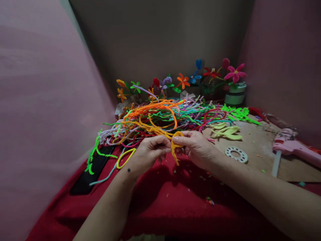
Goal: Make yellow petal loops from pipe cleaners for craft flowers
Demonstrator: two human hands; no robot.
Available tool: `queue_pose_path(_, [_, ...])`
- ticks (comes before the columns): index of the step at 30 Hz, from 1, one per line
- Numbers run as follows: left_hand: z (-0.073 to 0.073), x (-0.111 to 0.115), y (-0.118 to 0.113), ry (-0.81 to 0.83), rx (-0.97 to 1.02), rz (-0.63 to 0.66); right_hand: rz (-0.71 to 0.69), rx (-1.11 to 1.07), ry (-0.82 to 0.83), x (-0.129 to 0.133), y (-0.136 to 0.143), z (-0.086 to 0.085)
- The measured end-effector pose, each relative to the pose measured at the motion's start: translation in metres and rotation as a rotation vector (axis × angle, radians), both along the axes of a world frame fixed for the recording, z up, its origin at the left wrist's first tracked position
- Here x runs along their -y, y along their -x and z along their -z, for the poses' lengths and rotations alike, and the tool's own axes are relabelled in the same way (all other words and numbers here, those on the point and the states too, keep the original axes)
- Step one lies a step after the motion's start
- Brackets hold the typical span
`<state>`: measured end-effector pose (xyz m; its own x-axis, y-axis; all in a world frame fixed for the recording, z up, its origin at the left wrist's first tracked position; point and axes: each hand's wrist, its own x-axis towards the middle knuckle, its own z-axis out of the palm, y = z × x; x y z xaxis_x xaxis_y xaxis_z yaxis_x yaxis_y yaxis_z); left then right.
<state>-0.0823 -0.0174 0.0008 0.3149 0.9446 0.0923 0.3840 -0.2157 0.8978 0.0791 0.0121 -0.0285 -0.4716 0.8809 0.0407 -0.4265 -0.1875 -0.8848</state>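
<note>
Our two forearms reach up from the bottom edge over a red cloth (180,209), which is dotted with small scraps of fluff. Between our hands, just in front of a heap of fuzzy stems (190,116), sits a golden-yellow twisted piece (175,156), one end hanging down. Our left hand (150,150) has its fingers drawn together on its left side, while our right hand (199,147) pinches its looped upper part between thumb and fingers. Near our left wrist lies a yellow loop (118,163), and beyond it a dark flat slab (81,184) partly under bright green strands. To our right, a cardboard sheet (260,169) bears pale yellow petals (229,132), a white ring with holes (244,157) and a pink glue gun (287,146). Behind the heap we see fuzzy flowers in many colours, a magenta flower (235,74) above a pale green pot (235,97) among them.
</note>
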Motion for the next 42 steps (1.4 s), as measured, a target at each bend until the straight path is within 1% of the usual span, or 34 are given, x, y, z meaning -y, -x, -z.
queue_pose_path(3, [-0.001, -0.002, 0.004, -0.006, -0.073, 0.018, 0.008, -0.012, -0.018, 0.002, 0.001, -0.001])
queue_pose_path(7, [-0.001, -0.003, 0.006, -0.077, -0.174, -0.009, 0.022, -0.074, -0.033, 0.000, 0.001, -0.001])
queue_pose_path(11, [0.001, -0.003, 0.008, -0.133, -0.224, -0.010, -0.019, -0.081, -0.036, -0.001, -0.001, -0.002])
queue_pose_path(14, [0.000, -0.003, 0.010, -0.160, -0.249, -0.006, -0.035, -0.044, -0.045, 0.000, -0.002, -0.002])
queue_pose_path(18, [-0.004, -0.004, 0.013, -0.169, -0.239, 0.013, 0.029, 0.081, -0.066, 0.001, -0.003, -0.002])
queue_pose_path(21, [-0.006, -0.003, 0.010, -0.199, -0.166, -0.026, 0.084, 0.155, -0.129, 0.001, -0.003, -0.002])
queue_pose_path(22, [-0.006, -0.002, 0.008, -0.176, -0.121, -0.043, 0.101, 0.169, -0.141, 0.001, -0.003, -0.002])
queue_pose_path(24, [-0.004, 0.001, 0.002, -0.079, -0.019, -0.058, 0.116, 0.175, -0.145, 0.002, -0.004, -0.002])
queue_pose_path(27, [0.000, 0.004, -0.005, 0.015, 0.051, -0.058, 0.072, 0.120, -0.106, 0.001, -0.003, 0.000])
queue_pose_path(30, [0.001, 0.007, -0.007, 0.024, -0.007, -0.101, 0.033, 0.042, -0.035, 0.001, -0.002, 0.002])
queue_pose_path(34, [-0.002, 0.008, -0.006, 0.044, -0.055, -0.095, 0.068, 0.034, 0.006, 0.001, -0.001, 0.001])
queue_pose_path(40, [-0.005, 0.009, -0.008, -0.093, -0.126, -0.079, 0.084, 0.046, -0.031, 0.001, -0.002, 0.001])
queue_pose_path(42, [-0.006, 0.009, -0.008, -0.106, -0.135, -0.052, 0.089, 0.032, -0.026, 0.000, -0.002, 0.002])
